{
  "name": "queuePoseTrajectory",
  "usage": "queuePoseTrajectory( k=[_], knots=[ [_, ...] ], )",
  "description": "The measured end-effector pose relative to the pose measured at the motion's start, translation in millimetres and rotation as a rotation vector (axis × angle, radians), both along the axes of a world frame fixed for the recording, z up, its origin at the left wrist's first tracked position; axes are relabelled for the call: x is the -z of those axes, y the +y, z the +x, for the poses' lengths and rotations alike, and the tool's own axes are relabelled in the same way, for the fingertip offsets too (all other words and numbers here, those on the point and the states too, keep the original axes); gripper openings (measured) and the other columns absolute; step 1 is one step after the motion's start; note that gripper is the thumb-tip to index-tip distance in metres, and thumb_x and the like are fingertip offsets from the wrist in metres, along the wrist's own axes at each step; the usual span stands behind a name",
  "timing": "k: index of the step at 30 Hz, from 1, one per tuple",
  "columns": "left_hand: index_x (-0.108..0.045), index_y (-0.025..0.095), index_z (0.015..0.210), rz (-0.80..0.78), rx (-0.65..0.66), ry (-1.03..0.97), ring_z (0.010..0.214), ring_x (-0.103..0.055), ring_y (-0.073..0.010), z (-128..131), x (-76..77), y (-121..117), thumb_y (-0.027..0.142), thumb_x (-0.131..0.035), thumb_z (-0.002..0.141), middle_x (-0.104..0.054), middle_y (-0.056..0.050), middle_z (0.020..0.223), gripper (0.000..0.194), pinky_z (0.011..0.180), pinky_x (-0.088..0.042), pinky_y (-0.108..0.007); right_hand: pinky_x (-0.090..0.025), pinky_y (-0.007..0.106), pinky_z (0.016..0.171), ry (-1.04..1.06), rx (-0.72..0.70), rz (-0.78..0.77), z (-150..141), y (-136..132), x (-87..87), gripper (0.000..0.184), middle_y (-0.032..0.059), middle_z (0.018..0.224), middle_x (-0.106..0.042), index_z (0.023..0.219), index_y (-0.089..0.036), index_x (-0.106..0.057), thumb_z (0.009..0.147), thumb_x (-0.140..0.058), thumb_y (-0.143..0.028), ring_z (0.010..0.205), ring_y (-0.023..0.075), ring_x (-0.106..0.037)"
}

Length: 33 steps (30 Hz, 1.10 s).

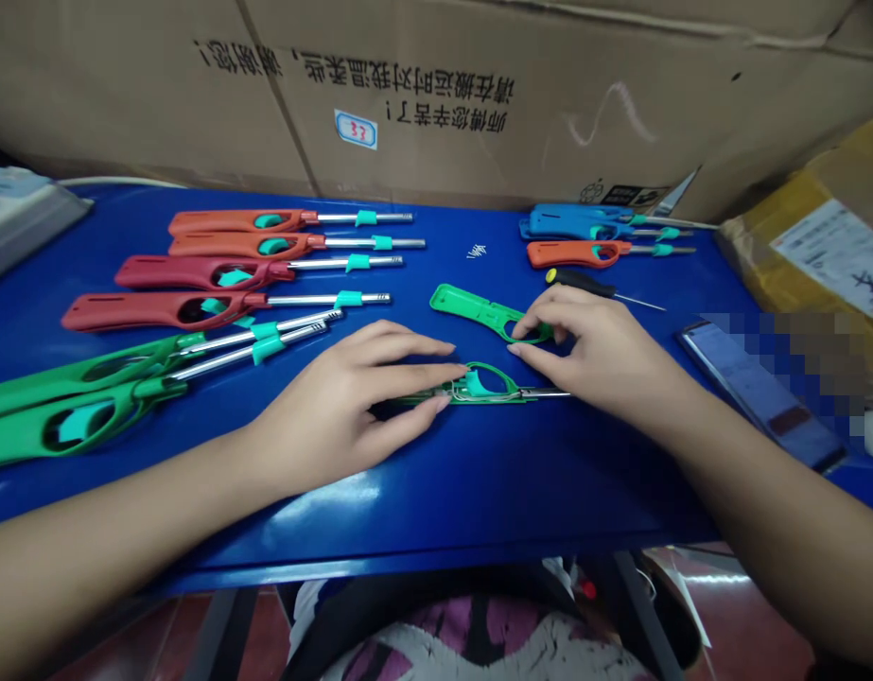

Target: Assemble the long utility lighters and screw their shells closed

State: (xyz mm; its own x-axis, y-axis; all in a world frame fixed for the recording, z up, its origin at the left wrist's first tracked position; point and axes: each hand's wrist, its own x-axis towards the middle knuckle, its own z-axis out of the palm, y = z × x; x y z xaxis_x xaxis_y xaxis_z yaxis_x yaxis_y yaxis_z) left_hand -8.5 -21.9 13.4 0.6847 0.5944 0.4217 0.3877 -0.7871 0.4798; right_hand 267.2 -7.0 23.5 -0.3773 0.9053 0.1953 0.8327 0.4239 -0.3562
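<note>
My left hand (351,402) lies flat on the blue table (479,473), fingers stretched over the handle end of an opened green lighter half (489,386) with a teal trigger and thin wires inside. My right hand (596,355) rests just right of it, fingertips curled and pinching the ring end of a separate green lighter shell (471,309). A metal tube sticks out from under my right hand.
Several finished long lighters, orange, red and green (216,303), lie in a row at left. Blue and orange lighters (592,232) and a black screwdriver (592,287) lie at back right. A phone (759,388) lies at right. Cardboard boxes (479,95) stand behind.
</note>
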Motion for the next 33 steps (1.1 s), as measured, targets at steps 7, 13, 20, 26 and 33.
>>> queuePoseTrajectory(
  k=[7, 13, 20, 26, 33],
  knots=[
    [-0.061, 0.026, 0.136, 0.237, -0.163, 0.076, 0.124, -0.058, -0.0261, -8, -12.7, 9, 0.02, -0.06, 0.096, -0.065, -0.008, 0.134, 0.04, 0.107, -0.047, -0.048, -0.047, 0.033, 0.07, 0.231, -0.026, 0.022, -6, -3, -9.1, 0.007, 0.0048, 0.085, -0.066, 0.087, -0.02, -0.062, 0.093, -0.06, -0.023, 0.078, 0.0188, -0.059],
    [-0.057, 0.029, 0.138, 0.354, -0.174, 0.156, 0.126, -0.057, -0.0284, -13, -20.7, 13, 0.023, -0.063, 0.096, -0.065, -0.007, 0.136, 0.043, 0.108, -0.045, -0.05, -0.047, 0.026, 0.057, 0.667, -0.015, -0.334, -16, -7, -8.8, 0.021, 0.0028, 0.075, -0.064, 0.088, -0.016, -0.063, 0.093, -0.064, -0.037, 0.065, 0.0135, -0.059],
    [-0.068, 0.018, 0.124, 0.26, -0.016, 0.187, 0.102, -0.066, -0.0214, -18, -24.8, 17, 0.034, -0.062, 0.098, -0.07, -0.009, 0.112, 0.031, 0.09, -0.054, -0.035, -0.049, 0.027, 0.061, 0.547, -0.127, -0.343, -17, -10, -5.2, 0.033, 0.006, 0.09, -0.069, 0.114, -0.013, -0.065, 0.09, -0.068, -0.036, 0.07, 0.0136, -0.058],
    [-0.071, 0.02, 0.118, 0.033, 0.057, 0.258, 0.098, -0.066, -0.0195, -20, -27.3, 14, 0.031, -0.063, 0.094, -0.068, -0.006, 0.109, 0.028, 0.088, -0.054, -0.032, -0.051, 0.034, 0.086, 0.221, -0.416, -0.158, -12, -15, -10.4, 0.031, 0.0079, 0.11, -0.069, 0.116, -0.02, -0.068, 0.088, -0.073, -0.029, 0.097, 0.0203, -0.065],
    [-0.072, 0.022, 0.114, 0.006, 0.04, 0.35, 0.099, -0.066, -0.021, -20, -28.4, 12, 0.029, -0.062, 0.09, -0.069, -0.005, 0.111, 0.027, 0.09, -0.053, -0.034, -0.051, 0.036, 0.091, 0.203, -0.417, -0.148, -16, -16, -5.8, 0.029, 0.0087, 0.115, -0.063, 0.115, -0.023, -0.068, 0.087, -0.073, -0.03, 0.105, 0.0225, -0.062]
  ],
)
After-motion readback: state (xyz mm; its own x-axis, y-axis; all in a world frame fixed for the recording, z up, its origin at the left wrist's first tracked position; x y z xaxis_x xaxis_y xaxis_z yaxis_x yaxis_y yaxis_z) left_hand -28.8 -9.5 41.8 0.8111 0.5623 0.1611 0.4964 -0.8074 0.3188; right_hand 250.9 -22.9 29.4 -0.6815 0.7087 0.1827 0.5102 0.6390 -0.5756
